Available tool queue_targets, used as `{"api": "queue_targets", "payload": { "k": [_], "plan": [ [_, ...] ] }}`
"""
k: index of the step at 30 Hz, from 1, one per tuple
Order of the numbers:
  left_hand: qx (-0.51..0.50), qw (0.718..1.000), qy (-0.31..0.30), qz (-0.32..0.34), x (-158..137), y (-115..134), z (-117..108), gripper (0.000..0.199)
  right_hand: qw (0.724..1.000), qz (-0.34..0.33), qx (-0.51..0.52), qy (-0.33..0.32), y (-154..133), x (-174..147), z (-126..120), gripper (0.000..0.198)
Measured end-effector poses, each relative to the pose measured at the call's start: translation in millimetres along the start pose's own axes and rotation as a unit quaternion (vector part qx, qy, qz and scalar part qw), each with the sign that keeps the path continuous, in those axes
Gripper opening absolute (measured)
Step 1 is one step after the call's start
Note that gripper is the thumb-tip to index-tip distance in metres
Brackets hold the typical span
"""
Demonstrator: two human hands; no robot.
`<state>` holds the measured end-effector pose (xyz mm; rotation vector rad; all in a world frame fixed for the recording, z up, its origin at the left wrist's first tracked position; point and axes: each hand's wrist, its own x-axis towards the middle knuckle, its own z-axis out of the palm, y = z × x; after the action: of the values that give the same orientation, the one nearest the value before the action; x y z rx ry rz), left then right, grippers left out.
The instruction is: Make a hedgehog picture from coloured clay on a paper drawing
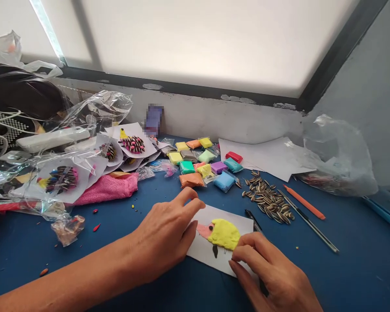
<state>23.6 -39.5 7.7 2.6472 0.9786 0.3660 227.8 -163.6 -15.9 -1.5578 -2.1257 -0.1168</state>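
A white paper card (208, 259) lies on the blue table, bearing a flat animal figure. Its body is yellow modelling clay (226, 233), and its snout is pink clay (203, 230) with a dark eye. A dark leaf-shaped piece (215, 251) sits under the body. My left hand (173, 229) is at the card's left edge, thumb and forefinger apart beside the snout, with nothing visible between them. At the body's lower right, the fingers of my right hand (269, 268) are pinched together; whatever they hold is hidden.
Beyond the card lie sunflower seeds (269, 199), small clay packets (195, 167), an orange pen (304, 202) and a clear-handled tool (312, 225). Finished seed-covered figures (133, 143), a pink cloth (107, 188) and plastic wrapping crowd the left. White sheets (263, 156) and a plastic bag (341, 160) are behind.
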Motion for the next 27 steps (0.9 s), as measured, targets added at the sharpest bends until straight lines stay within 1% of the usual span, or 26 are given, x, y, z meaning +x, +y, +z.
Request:
{"api": "queue_targets", "payload": {
  "k": [3,6,9,12,16,20,24,27],
  "plan": [
    [0.025,0.999,-0.012,-0.018,1,0,-2,0.050,1.000,-0.010,0.017,0.017,-1,0,0,0.008],
    [0.043,0.997,-0.055,-0.032,2,1,-5,0.059,0.999,-0.013,0.019,0.030,-2,-1,-1,0.010],
    [0.038,0.993,-0.107,-0.027,1,2,-9,0.057,0.999,-0.013,0.028,0.025,-1,-1,-3,0.010],
    [0.027,0.990,-0.138,-0.014,0,3,-12,0.048,0.999,-0.014,0.039,0.007,-1,-2,-3,0.010],
    [0.037,0.991,-0.132,-0.003,-1,1,-11,0.039,0.999,-0.003,0.044,0.004,-1,-1,-4,0.009],
    [0.047,0.992,-0.118,-0.001,-3,-1,-8,0.038,0.999,0.011,0.052,0.001,-3,2,-5,0.008],
    [0.053,0.991,-0.120,-0.008,-4,1,-10,0.036,0.998,0.024,0.055,-0.007,-4,3,-5,0.011],
    [0.061,0.991,-0.118,-0.013,-5,4,-11,0.034,0.998,0.020,0.057,-0.012,-3,1,-4,0.010]
  ]
}}
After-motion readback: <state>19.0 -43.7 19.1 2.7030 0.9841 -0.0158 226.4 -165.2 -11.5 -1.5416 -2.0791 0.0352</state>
